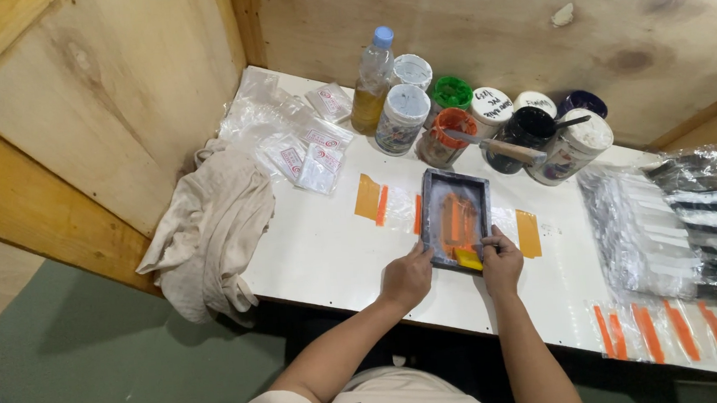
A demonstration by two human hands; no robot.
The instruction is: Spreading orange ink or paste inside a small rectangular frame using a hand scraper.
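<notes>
Screen frame: small grey printing frame lying flat on the white table, just ahead of me, orange ink spread across its mesh.
Head view, left hand: my left hand rests at the near left corner of the frame, fingers curled against its edge; the grip is pressed on the rim, holding it down.
Head view, right hand: my right hand sits at the near right corner, grip pinching a small yellow squeegee that touches the mesh.
Head view, under the frame: I cannot tell what lies beneath; orange tape strips sit on the table to either side.
Head view, around: ink jars and a plastic bottle stand behind the frame; a beige cloth hangs off the left edge; packets with orange stripes lie at the right, near the table edge.
Risk, shift: I judge that if my left hand eases, the frame could slide and smear the print.
Risk, ink: uneven pressure on the squeegee could leave patchy colour.
Risk, jars: open jars stand near; a knock from my wrist could spill them.
</notes>
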